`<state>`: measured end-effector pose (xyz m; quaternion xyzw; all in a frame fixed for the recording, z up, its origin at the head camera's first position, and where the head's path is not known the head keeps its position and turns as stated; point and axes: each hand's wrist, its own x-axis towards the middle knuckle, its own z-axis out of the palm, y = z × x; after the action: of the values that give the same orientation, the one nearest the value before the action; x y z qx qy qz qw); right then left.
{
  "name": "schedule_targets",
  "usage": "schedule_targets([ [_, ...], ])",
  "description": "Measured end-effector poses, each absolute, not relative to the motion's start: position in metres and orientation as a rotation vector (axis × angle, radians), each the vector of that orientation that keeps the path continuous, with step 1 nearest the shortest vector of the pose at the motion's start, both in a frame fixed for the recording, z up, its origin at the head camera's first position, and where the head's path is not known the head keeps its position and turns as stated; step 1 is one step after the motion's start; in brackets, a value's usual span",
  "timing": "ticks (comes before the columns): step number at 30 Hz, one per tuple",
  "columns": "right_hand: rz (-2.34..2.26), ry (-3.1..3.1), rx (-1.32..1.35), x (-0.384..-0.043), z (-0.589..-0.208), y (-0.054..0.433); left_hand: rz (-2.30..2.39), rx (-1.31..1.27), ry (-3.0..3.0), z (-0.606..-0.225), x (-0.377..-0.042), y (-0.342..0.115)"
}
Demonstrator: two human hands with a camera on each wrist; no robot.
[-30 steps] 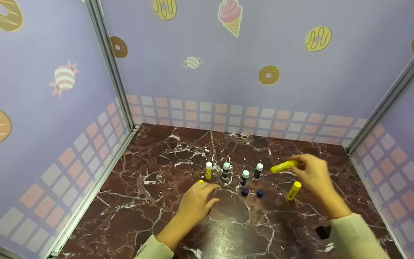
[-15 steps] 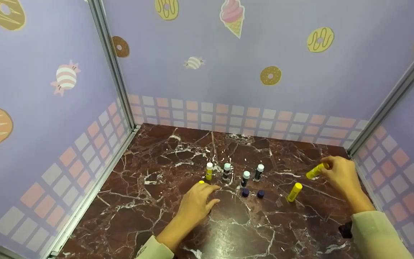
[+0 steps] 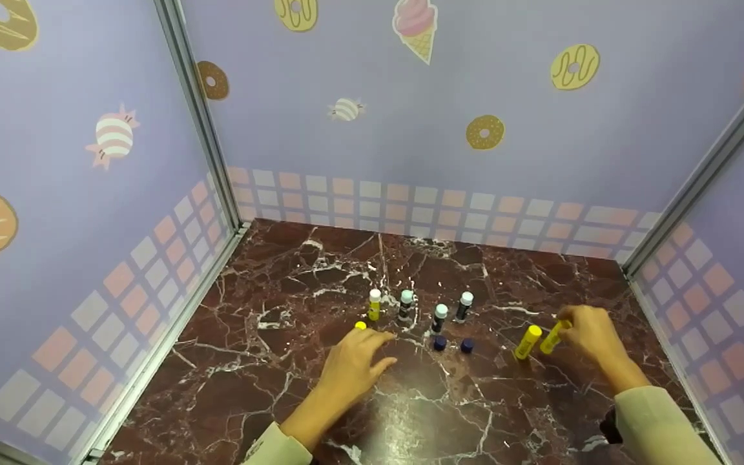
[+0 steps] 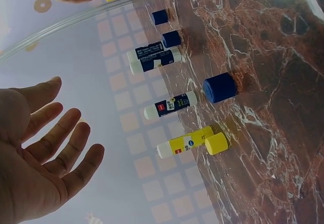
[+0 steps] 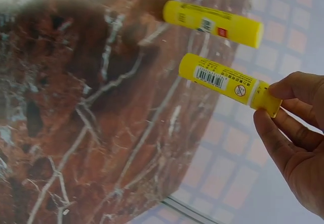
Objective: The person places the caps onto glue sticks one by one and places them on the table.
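My right hand (image 3: 593,336) pinches a yellow glue stick (image 5: 217,80) by its capped top end. The stick is nearly upright, close beside another capped yellow glue stick (image 3: 528,342) standing on the table; whether its base touches the table I cannot tell. My left hand (image 3: 351,365) holds nothing, its fingers loosely spread above the table. Near its fingertips is a yellow cap (image 4: 217,143), next to an uncapped yellow glue stick (image 4: 185,142) with a white top. Several uncapped navy glue sticks (image 4: 171,104) stand further right. A navy cap (image 4: 220,87) shows large in the left wrist view.
Two more navy caps, a left one (image 3: 440,343) and a right one (image 3: 467,345), lie in front of the navy sticks. The dark red marbled table (image 3: 268,387) is enclosed by patterned lilac walls (image 3: 372,142) with metal corner posts.
My right hand first carried the yellow glue stick to the right, then brought it down and back left beside the standing yellow one, turning it more upright. The left hand stayed put.
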<state>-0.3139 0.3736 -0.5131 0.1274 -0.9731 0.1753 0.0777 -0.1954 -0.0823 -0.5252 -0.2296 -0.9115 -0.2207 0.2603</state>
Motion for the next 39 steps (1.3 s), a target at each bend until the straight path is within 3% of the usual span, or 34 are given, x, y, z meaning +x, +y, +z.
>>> schedule_targets([
  [10,0.529,-2.942,0.399,-0.311,-0.533,0.365,-0.597,-0.608,-2.483,-0.526,-0.195,-0.084],
  [29,0.553,-2.956,0.388,-0.314,-0.537,0.36,-0.593,-0.578,-2.505,-0.528,-0.193,-0.084],
  [39,0.545,-3.02,0.359,-0.315,-0.517,0.361,-0.595,-0.588,-2.474,-0.528,-0.195,-0.085],
])
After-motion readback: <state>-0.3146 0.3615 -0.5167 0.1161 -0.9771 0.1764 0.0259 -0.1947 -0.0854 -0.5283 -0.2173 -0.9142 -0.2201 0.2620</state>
